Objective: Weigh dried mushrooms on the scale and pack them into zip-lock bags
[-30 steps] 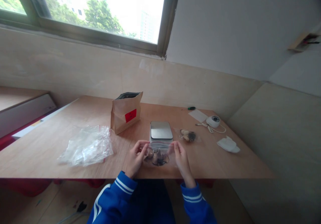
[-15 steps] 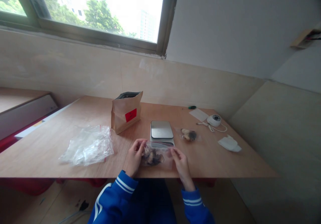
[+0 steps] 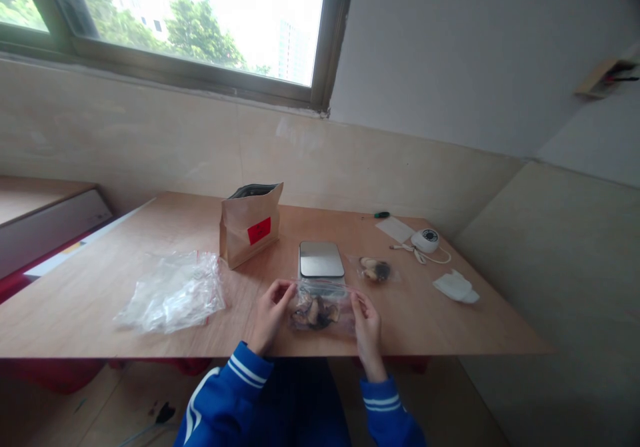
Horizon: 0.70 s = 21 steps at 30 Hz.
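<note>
Between my hands is a clear zip bag (image 3: 327, 323) with dark and pale brown pieces inside that look like dried mushrooms. My left hand (image 3: 273, 310) pinches its top left corner. At the top right corner, my right hand (image 3: 367, 323) has its fingers closed on the bag's edge. Just behind the bag is a small kitchen scale (image 3: 321, 260) with a silver plate; its front part shows through the plastic. A second filled clear bag (image 3: 375, 270) lies to the right of the scale.
A brown paper pouch (image 3: 253, 230) with a red label stands open at the back left. Several clear bags (image 3: 175, 293) lie in a pile on the left. To the right are a white camera (image 3: 425, 240) with its cable, a crumpled white tissue (image 3: 456, 287) and a green-handled screwdriver (image 3: 381, 215).
My hands and the zip bag have shifted slightly to the right. Both hands keep hold of its top corners, and the pieces inside now sit nearer the bag's middle.
</note>
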### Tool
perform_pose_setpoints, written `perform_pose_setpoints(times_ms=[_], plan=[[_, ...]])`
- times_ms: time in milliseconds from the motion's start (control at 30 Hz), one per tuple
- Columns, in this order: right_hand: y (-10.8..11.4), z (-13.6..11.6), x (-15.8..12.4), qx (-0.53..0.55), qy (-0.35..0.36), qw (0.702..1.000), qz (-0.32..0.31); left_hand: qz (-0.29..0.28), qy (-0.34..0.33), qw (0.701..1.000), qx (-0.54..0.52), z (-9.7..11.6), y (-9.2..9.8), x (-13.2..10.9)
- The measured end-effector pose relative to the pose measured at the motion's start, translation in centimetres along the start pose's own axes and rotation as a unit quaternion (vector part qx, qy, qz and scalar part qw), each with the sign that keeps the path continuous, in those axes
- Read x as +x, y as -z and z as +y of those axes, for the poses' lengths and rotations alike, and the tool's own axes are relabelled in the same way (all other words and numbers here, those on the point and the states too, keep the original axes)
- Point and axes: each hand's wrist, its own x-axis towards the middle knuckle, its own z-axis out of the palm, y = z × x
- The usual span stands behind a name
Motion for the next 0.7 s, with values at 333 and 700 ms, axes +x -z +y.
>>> perform_pose_setpoints(times_ms=[333, 700], plan=[[0.1, -0.1, 1.1, -0.037, 0.012, 0.999, -0.003, 0.023, -0.016, 0.999, 0.039, -0.1, 0.2, 0.1], [0.2, -0.2, 1.1, -0.045, 0.027, 0.999, 0.009, 0.024, -0.027, 0.999, 0.038, 0.6, 0.1, -0.2]])
